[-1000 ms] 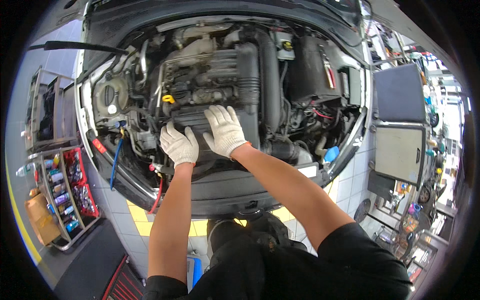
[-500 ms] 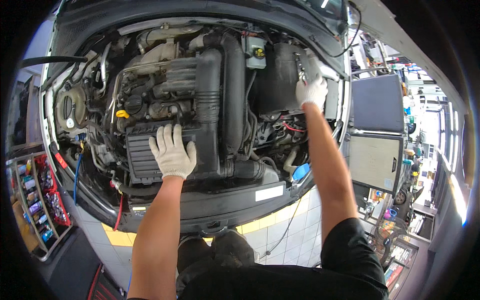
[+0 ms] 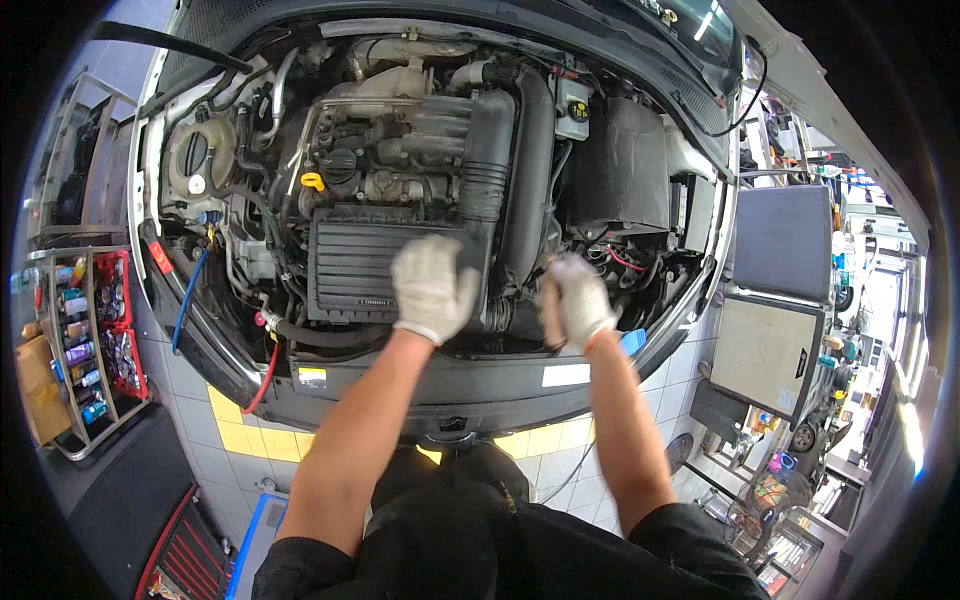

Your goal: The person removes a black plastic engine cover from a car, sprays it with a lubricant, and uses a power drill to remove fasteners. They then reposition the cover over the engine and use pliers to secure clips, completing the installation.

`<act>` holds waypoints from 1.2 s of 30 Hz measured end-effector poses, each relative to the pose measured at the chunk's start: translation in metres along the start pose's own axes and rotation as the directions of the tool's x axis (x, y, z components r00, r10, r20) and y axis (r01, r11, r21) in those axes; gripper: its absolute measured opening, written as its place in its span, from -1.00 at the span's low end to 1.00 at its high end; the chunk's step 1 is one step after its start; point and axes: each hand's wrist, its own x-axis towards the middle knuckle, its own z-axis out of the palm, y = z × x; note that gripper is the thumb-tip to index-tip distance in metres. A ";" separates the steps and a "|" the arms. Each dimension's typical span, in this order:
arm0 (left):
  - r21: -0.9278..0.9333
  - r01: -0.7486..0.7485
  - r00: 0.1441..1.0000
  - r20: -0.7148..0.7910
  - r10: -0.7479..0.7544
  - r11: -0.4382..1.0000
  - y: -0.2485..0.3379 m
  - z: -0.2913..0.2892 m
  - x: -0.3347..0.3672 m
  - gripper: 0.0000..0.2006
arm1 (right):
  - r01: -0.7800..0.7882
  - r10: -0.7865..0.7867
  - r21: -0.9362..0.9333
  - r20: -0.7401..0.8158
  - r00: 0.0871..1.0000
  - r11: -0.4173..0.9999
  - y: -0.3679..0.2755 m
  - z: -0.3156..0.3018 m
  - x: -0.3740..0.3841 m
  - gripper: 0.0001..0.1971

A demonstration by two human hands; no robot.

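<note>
- Since the earlier frame, one tool (image 3: 551, 310) has left the black box (image 3: 622, 165) and now shows, blurred, at the right hand (image 3: 585, 300), which has swung in toward the middle.
- That tool lies along the left side of the right hand, its long axis running roughly up and down the view; blur hides which end is its head.
- Right fingers look curled round it; the left hand (image 3: 432, 285) is spread flat, gripping nothing visible.
- One ribbed black cover (image 3: 352, 258), long axis side to side, lies under and left of the left hand; whether they touch, I cannot tell.
- Two gloves, both whitish.
- Farther out: one yellow ring handle (image 3: 313, 181), one blue hose (image 3: 190, 300), one red hose (image 3: 265, 380).
</note>
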 end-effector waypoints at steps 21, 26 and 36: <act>-0.190 0.806 0.534 0.641 -0.551 0.560 0.039 0.003 0.035 -0.58 | 0.205 -0.253 -0.219 -0.221 0.942 0.954 -0.040 0.087 -0.036 -0.52; -0.259 0.812 0.509 0.753 -0.417 0.523 0.053 0.014 0.032 -0.62 | 0.167 -0.235 -0.186 -0.454 0.859 0.968 -0.040 0.090 -0.024 -0.57; -0.248 0.755 0.595 0.648 -0.475 0.607 0.028 0.011 0.036 -0.62 | 0.248 -0.293 -0.173 -0.329 0.898 0.953 -0.017 0.080 -0.005 -0.57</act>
